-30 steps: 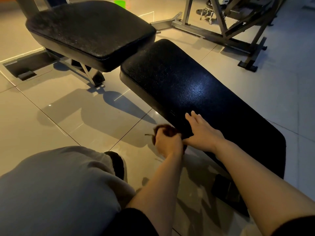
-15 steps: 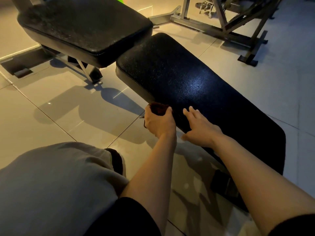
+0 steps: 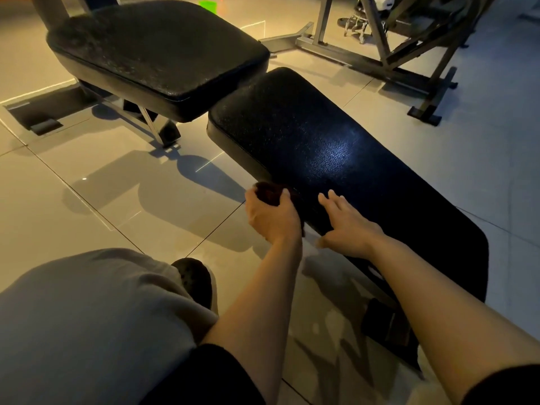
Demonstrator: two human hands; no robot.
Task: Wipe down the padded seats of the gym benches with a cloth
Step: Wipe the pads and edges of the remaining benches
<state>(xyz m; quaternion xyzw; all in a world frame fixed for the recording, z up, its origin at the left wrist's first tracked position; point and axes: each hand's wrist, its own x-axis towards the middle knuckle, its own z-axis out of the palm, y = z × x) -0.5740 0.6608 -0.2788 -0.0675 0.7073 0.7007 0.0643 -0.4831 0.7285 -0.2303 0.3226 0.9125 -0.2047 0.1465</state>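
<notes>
A long black padded bench pad (image 3: 344, 159) runs from the centre to the lower right. My left hand (image 3: 271, 214) grips a dark bunched cloth (image 3: 270, 192) against the pad's near left edge. My right hand (image 3: 347, 223) rests flat on the pad beside it, fingers straight and slightly spread. A second black padded seat (image 3: 163, 51) stands at the upper left, its surface dusty-looking, almost touching the long pad's far end.
Tiled floor (image 3: 122, 200) lies to the left of the bench. My knee in grey trousers (image 3: 87, 323) and a dark shoe (image 3: 195, 279) are at the lower left. A metal machine frame (image 3: 388, 59) stands at the upper right.
My left hand with the cloth slid forward along the pad's left edge, away from me. My right hand stayed flat on the pad.
</notes>
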